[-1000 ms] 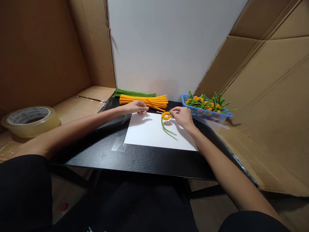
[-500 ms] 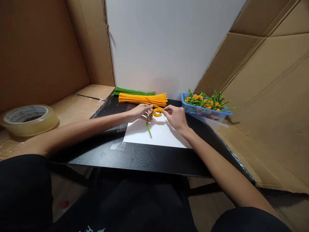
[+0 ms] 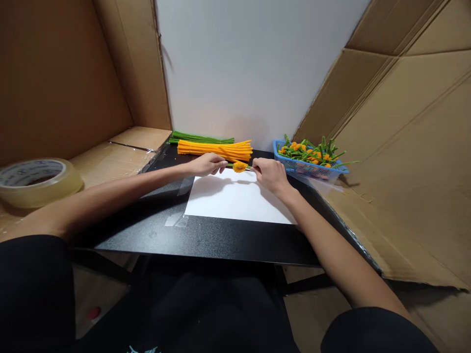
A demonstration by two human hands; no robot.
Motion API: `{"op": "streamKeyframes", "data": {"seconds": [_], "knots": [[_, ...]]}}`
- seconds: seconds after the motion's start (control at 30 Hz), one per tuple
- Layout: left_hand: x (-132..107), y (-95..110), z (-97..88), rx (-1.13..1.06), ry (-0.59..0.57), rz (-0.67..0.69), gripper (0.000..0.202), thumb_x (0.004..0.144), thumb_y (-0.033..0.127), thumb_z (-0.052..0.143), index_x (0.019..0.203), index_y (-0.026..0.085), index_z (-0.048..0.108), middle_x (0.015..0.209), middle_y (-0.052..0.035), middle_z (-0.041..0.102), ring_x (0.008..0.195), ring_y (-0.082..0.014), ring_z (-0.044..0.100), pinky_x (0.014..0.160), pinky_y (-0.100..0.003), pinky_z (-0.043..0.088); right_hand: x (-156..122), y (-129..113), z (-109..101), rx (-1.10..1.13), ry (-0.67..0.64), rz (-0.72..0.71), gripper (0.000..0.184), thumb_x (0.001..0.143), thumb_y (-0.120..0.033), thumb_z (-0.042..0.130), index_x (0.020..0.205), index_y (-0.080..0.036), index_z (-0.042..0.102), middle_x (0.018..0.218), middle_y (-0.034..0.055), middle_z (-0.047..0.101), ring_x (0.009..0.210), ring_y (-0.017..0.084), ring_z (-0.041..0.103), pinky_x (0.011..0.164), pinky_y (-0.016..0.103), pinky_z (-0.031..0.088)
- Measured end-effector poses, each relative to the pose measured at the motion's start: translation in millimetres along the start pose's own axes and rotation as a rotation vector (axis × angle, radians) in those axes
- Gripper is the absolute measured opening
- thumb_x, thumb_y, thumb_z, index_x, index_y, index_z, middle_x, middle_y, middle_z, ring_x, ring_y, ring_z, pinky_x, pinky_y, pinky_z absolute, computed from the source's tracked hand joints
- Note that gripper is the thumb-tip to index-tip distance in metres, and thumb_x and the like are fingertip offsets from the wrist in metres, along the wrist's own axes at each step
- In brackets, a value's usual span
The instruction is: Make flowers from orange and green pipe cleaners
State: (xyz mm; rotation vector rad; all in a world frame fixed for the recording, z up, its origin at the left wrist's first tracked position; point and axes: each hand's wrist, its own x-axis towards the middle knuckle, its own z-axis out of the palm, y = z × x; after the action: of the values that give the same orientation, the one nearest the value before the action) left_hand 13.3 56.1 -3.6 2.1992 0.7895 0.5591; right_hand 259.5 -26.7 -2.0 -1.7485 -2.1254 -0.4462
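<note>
A small orange pipe-cleaner flower (image 3: 240, 166) on a green pipe-cleaner stem (image 3: 228, 165) lies level above the far edge of the white paper sheet (image 3: 235, 202). My left hand (image 3: 208, 164) pinches the stem's left part. My right hand (image 3: 270, 175) holds the right end, close to the orange coil. The flower shows nearly edge-on, so its centre is hidden. Just beyond my left hand lies a bundle of orange pipe cleaners (image 3: 215, 150), with a bundle of green pipe cleaners (image 3: 200, 138) behind it.
A blue plastic basket (image 3: 307, 171) heaped with finished orange-and-green flowers stands at the far right of the black table (image 3: 206, 240). A roll of clear packing tape (image 3: 39, 189) rests on cardboard to the left. Cardboard sheets and a white wall enclose the table.
The flower has turned from a face-up ring to nearly edge-on. The stem has swung from hanging toward me to lying level between my hands, and both hands have drawn slightly apart.
</note>
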Motion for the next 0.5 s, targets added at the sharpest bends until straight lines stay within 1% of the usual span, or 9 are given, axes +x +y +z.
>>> {"op": "streamKeyframes", "data": {"seconds": [0.03,0.1,0.17,0.3,0.4,0.5], "knots": [[0.7,-2.7,-6.8,0.034,-0.019,0.023,0.039,0.091,0.044,0.058,0.064,0.017,0.063,0.053,-0.0006,0.052,0.048,-0.0112,0.045,0.051,-0.024,0.032,0.7,3.5,0.5,-0.014,-0.020,0.003,0.015,0.092,-0.023,0.056,0.087,-0.021,0.070,0.090,0.0101,0.076,0.076,0.024,0.066,0.059,0.031,0.025],[1.4,-8.3,-17.8,0.075,-0.031,0.040,0.038,0.090,0.042,0.058,0.062,0.018,0.060,0.054,-0.0010,0.053,0.049,-0.0114,0.045,0.052,-0.024,0.033,1.6,9.1,2.1,-0.023,-0.053,-0.009,0.014,0.092,-0.021,0.056,0.088,-0.021,0.069,0.089,0.0111,0.076,0.076,0.024,0.066,0.060,0.031,0.026],[1.2,-13.2,-23.8,0.095,-0.048,0.054,0.038,0.090,0.042,0.058,0.060,0.018,0.057,0.056,-0.0012,0.053,0.049,-0.0114,0.045,0.053,-0.024,0.032,1.8,12.7,4.6,-0.020,-0.075,-0.035,0.013,0.093,-0.021,0.056,0.089,-0.020,0.069,0.087,0.0118,0.076,0.075,0.025,0.066,0.061,0.031,0.027],[-0.4,-18.1,-24.2,0.122,-0.100,0.094,0.039,0.089,0.043,0.057,0.059,0.019,0.053,0.056,-0.0005,0.051,0.050,-0.0112,0.043,0.054,-0.024,0.032,1.5,17.0,9.6,-0.020,-0.087,-0.059,0.012,0.093,-0.021,0.056,0.092,-0.018,0.068,0.085,0.0122,0.076,0.074,0.025,0.067,0.061,0.031,0.028],[-1.5,-18.3,-21.9,0.155,-0.106,0.099,0.040,0.091,0.042,0.054,0.059,0.019,0.051,0.056,0.0000,0.050,0.050,-0.0111,0.042,0.054,-0.024,0.031,1.3,20.3,12.0,-0.021,-0.080,-0.076,0.011,0.093,-0.020,0.057,0.091,-0.018,0.067,0.084,0.0121,0.076,0.073,0.025,0.067,0.061,0.031,0.027],[-2.2,-17.6,-20.0,0.163,-0.110,0.112,0.039,0.090,0.042,0.055,0.058,0.019,0.052,0.054,-0.0001,0.051,0.049,-0.0111,0.042,0.053,-0.023,0.031,0.4,23.6,11.7,-0.014,-0.072,-0.083,0.010,0.093,-0.019,0.057,0.089,-0.018,0.066,0.083,0.0117,0.075,0.072,0.024,0.066,0.061,0.031,0.027]]}}
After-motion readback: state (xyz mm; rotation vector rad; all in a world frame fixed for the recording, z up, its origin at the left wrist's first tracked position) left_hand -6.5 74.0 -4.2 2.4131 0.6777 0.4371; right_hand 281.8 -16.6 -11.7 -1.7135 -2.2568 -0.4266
